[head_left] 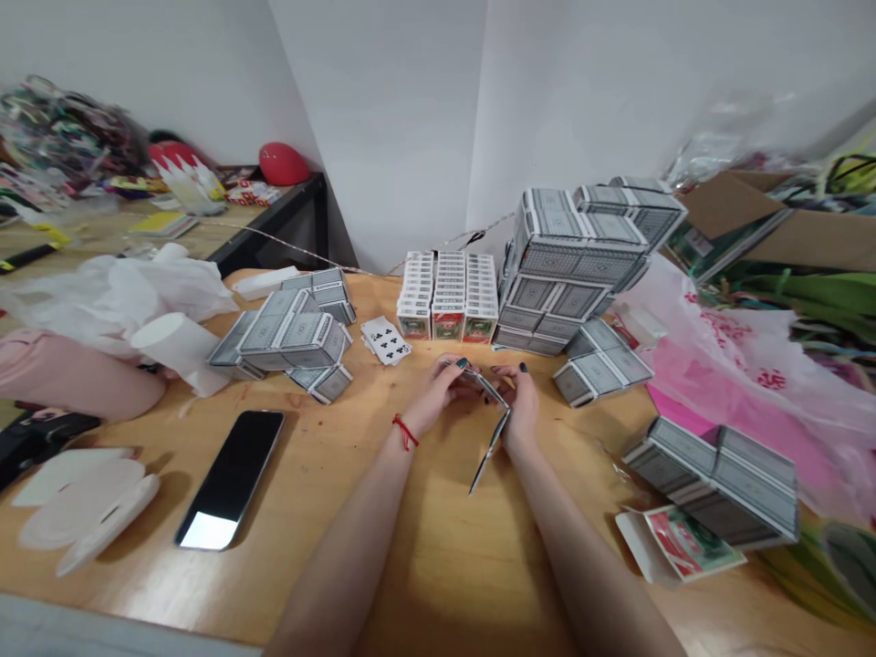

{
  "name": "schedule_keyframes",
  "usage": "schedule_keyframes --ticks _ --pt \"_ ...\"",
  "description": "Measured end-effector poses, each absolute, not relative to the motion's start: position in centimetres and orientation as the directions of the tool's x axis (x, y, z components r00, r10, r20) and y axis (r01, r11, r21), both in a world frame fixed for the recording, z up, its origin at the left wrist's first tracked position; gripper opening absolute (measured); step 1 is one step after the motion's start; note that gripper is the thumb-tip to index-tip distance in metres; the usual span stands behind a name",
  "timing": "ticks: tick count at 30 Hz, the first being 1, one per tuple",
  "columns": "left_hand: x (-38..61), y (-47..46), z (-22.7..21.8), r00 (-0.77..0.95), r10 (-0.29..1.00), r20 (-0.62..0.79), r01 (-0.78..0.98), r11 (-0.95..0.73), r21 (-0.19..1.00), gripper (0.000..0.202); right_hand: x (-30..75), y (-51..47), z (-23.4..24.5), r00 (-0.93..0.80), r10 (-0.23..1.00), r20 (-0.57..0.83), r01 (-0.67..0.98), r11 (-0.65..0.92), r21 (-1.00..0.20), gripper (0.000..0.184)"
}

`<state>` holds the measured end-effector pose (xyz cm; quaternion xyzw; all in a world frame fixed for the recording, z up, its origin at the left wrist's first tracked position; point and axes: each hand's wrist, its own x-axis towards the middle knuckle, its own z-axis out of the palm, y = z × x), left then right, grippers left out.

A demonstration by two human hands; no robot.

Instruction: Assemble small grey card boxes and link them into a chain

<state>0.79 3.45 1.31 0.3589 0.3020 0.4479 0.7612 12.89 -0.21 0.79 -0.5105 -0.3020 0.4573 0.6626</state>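
Note:
Above the middle of the wooden table, my left hand (438, 392) is closed on thin playing cards (489, 388) seen nearly edge-on. From the other side, my right hand (518, 401) grips the same cards, one piece (489, 452) slanting down toward me below its fingers. Whether the pieces are joined I cannot tell. Just beyond my left hand lies a small pile of loose cards (387, 342), a club card face up on top. Three rows of card boxes (448, 297) stand behind both hands.
Patterned grey blocks are stacked at back right (568, 265), with more at left (294, 328) and right (718, 474). A phone (231, 479) and white case (88, 502) lie front left. An opened card box (684, 543) and pink plastic (753, 392) are at right.

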Motion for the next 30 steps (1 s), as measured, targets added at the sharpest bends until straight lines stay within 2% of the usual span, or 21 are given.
schedule_keyframes --ticks 3,5,10,14,18,23,26,30 --pt "0.5 3.6 1.2 0.454 0.877 -0.156 -0.378 0.348 0.858 0.024 13.5 -0.2 0.8 0.544 0.835 -0.087 -0.291 0.090 -0.952 0.032" --pt "0.2 3.6 1.3 0.515 0.839 -0.176 -0.345 0.390 0.854 0.028 13.7 -0.1 0.7 0.568 0.819 -0.080 -0.261 0.087 -0.961 0.036" --pt "-0.4 3.4 2.0 0.613 0.765 -0.195 -0.328 0.472 0.819 0.032 14.2 0.0 0.2 0.662 0.748 0.039 -0.107 0.145 -0.984 0.041" --pt "-0.5 3.3 2.1 0.631 0.742 -0.226 -0.288 0.495 0.820 0.035 14.4 -0.2 0.1 0.691 0.718 0.086 -0.001 0.120 -0.993 0.044" --pt "-0.4 3.3 1.9 0.585 0.789 -0.189 -0.354 0.458 0.816 0.034 14.1 -0.6 0.4 0.654 0.753 0.070 0.037 0.061 -0.997 0.043" --pt "-0.3 3.3 1.9 0.494 0.867 -0.059 -0.474 0.326 0.818 0.033 14.0 -0.3 0.4 0.688 0.723 0.058 0.100 -0.016 -0.995 0.037" --pt "-0.3 3.2 2.2 0.425 0.904 0.038 -0.454 0.177 0.873 0.032 14.1 0.1 0.3 0.631 0.776 0.008 -0.013 0.021 -1.000 0.038" --pt "-0.2 2.9 2.8 0.387 0.905 0.177 -0.275 -0.070 0.959 0.043 13.9 0.5 0.2 0.364 0.923 -0.126 -0.355 0.012 -0.935 0.040"
